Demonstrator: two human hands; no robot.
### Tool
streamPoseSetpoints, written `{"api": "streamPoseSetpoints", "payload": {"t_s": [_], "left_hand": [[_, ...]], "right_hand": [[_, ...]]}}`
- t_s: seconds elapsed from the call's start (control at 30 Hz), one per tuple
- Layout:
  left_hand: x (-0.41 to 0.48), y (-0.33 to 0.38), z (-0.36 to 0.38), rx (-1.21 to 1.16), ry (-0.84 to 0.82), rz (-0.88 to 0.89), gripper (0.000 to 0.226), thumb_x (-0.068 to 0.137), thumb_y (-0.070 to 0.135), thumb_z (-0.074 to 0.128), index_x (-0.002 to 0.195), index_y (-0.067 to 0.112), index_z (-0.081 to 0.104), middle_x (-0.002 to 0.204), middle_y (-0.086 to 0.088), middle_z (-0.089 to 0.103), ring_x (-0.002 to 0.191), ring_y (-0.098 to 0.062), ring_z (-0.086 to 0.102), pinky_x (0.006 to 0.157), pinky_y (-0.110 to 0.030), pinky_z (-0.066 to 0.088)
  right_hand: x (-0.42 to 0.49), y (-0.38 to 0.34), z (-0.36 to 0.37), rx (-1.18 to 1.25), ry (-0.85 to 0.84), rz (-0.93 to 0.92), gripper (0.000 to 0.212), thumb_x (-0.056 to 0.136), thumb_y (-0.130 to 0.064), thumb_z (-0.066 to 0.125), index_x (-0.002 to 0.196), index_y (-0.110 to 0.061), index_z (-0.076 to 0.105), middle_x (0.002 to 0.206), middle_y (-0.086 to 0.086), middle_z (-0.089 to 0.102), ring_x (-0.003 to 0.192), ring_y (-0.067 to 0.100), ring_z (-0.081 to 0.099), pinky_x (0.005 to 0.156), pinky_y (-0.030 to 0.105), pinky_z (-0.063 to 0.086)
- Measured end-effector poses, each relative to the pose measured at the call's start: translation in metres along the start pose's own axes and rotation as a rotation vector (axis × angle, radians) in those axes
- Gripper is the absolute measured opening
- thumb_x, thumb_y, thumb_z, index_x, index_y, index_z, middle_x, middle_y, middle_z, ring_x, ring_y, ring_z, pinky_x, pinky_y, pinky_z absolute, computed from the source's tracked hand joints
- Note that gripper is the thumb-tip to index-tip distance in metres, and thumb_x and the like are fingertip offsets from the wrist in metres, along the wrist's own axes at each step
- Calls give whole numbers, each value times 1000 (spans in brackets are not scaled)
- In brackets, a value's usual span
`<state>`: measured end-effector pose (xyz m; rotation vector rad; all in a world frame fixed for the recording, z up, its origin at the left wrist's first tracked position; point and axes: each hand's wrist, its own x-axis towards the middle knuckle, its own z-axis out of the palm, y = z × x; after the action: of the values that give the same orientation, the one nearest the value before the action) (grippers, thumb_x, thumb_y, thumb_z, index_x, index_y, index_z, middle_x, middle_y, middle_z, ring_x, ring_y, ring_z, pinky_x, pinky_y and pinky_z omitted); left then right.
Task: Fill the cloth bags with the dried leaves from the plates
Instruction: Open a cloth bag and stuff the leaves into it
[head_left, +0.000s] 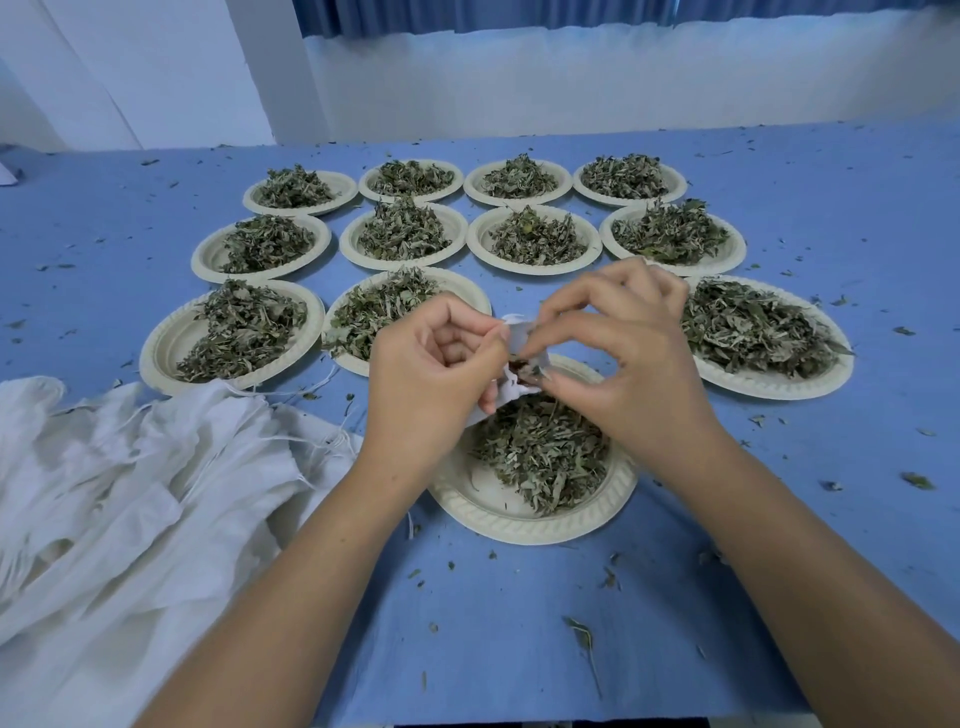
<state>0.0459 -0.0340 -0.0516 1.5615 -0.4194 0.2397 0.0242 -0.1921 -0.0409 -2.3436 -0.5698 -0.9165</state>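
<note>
No legible text, label, brand, number or sign anywhere in the head view. The nearest plate (498, 514) has an embossed rim pattern only (ridges, not characters). The small cloth bag (519, 332) above it shows a dark reddish patch (516, 367) at its mouth, possibly a tag or print; too small and blurred to read.

left hand (434, 358) and right hand (631, 353) raised, fingers (558, 312) pinching
</note>
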Motion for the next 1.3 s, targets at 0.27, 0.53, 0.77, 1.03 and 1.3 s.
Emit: {"api": "streamPoseSetpoints", "payload": {"t_s": [0.27,0.53,0.77,1.03,1.3], "left_hand": [[-1,0,3,-9,-25,-9,19,88,-5,64,75,9,62,47,2,57,37,-5,50,41,-19,46],[2,-2,-1,-67,47,-52,13,89,-2,63,77,4,62,50,3,58,37,-7,50,44,-18,44],[-2,2,-1,-153,-37,-42,17,87,0,65,74,10,62,48,3,57,37,-6,48,41,-19,42],[4,1,-6,-108,95,4,20,89,-5,62,74,9,61,48,6,58,36,-5,48,42,-16,42],[-1,3,-1,-146,-38,9,16,85,-1,63,73,10,61,48,5,57,37,-4,48,41,-16,41]], "right_hand": [[-5,-4,5,15,63,71,20,70,-4,80,65,-12,63,71,-9,63,81,17,48,92,32,22],[-2,-4,1,59,18,-6,17,80,-6,53,80,-13,69,86,-13,66,99,17,51,94,36,22],[-6,-7,6,-16,-296,-87,35,82,-25,34,78,-16,68,85,-13,67,125,18,44,109,42,11],[-4,3,-7,145,-32,-34,33,85,-24,41,83,-15,73,91,-11,70,117,16,50,104,46,18],[-7,-4,7,99,-309,-72,34,92,-34,33,78,-25,63,90,-19,63,131,15,40,110,52,12]]}}
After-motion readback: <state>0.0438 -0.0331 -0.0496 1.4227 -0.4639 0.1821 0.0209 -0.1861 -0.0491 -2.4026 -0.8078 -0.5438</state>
